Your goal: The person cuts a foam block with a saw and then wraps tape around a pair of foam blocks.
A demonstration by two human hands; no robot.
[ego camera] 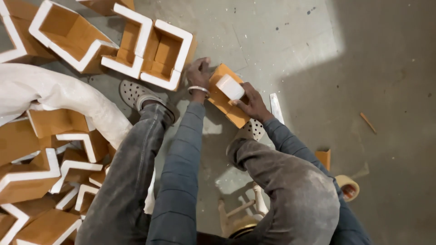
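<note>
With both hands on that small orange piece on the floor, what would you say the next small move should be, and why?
Probably press the white block flat onto the orange piece: the right hand holds them together, the left hand steadies the far end, and the block looks tilted rather than seated.

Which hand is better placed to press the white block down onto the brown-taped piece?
Probably the right hand: its fingers already rest against the white block. The left hand grips the far edge of the brown-taped piece, steadying it.

Grey-blue ribbed sleeves (184,159); dusty dark grey trousers (290,190); perforated pale clogs (134,93); a white bangle (198,89) at the left wrist.
</note>
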